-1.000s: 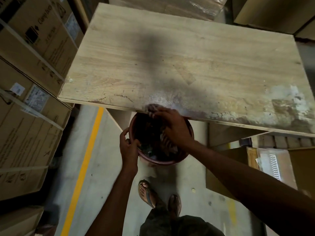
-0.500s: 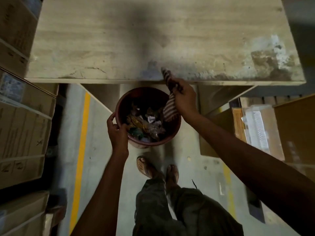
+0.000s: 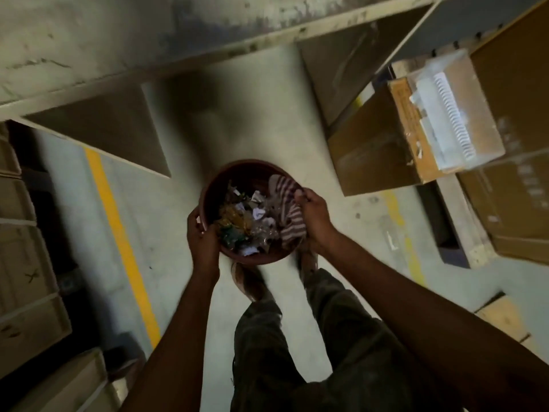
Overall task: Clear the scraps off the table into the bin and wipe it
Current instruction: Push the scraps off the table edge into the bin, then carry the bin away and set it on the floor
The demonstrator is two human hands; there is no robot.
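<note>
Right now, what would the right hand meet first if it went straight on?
Likely the crumpled paper-and-foil scraps in the round reddish-brown bin; the right hand, pinching the red-and-white striped cloth, points across them. Depth is unclear.

Worn, stained wooden tabletop [image 3: 89, 40] along top edge. Grey concrete floor [image 3: 261, 114] below: yellow stripe [image 3: 124, 248], cardboard boxes [image 3: 377, 153] at right.
</note>
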